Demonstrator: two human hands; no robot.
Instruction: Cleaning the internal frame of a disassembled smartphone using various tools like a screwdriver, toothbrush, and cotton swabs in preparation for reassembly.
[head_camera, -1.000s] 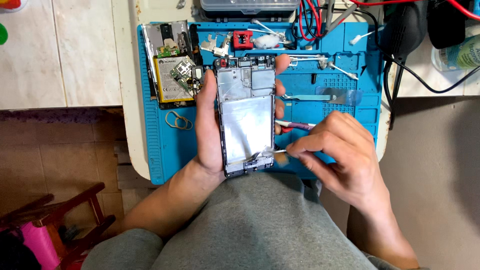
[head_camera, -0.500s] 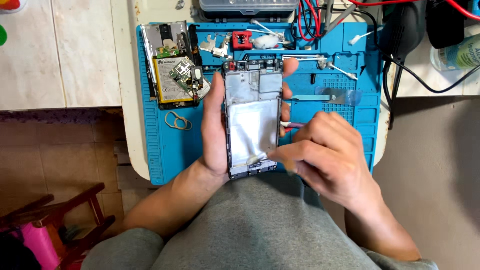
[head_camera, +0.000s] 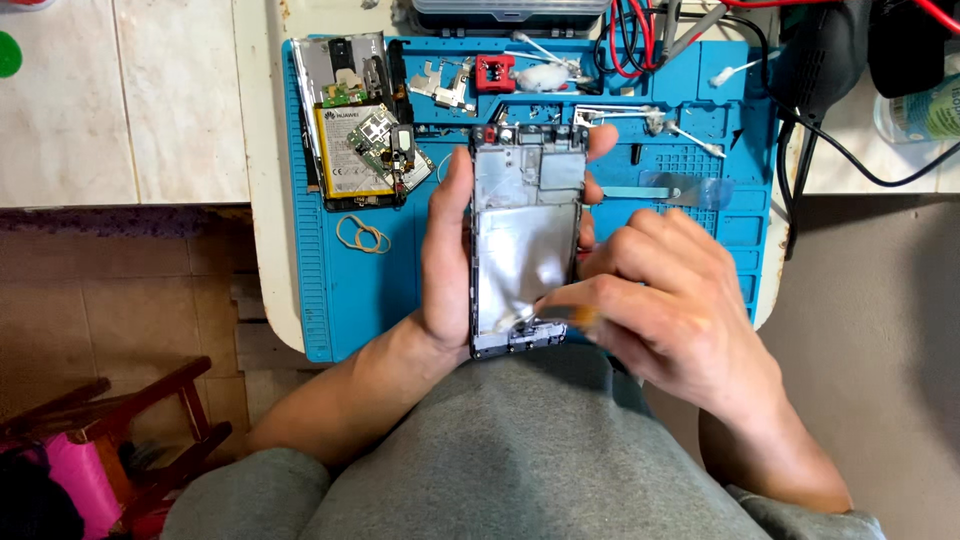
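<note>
My left hand (head_camera: 447, 258) grips an opened phone frame (head_camera: 525, 240) from its left side, thumb along the left edge and fingertips curling over the right edge. The frame is upright in view, silver inside with a dark bottom strip. My right hand (head_camera: 665, 300) lies against the frame's lower right corner, fingers pinched on a small tool with an orange handle (head_camera: 583, 317); its tip touches the bottom of the frame. Both hands hover over the blue work mat (head_camera: 370, 290).
On the mat's upper left lie a phone back with yellow battery and circuit board (head_camera: 352, 140), a rubber band (head_camera: 362, 235) below them. Small metal shields, a red part (head_camera: 494, 72), cotton swabs and tweezers (head_camera: 630, 115) sit along the top. Black cables (head_camera: 810, 120) run right; a wooden chair (head_camera: 120, 430) stands lower left.
My right hand has slid left and down onto the frame's lower right corner. The frame and left hand have shifted slightly.
</note>
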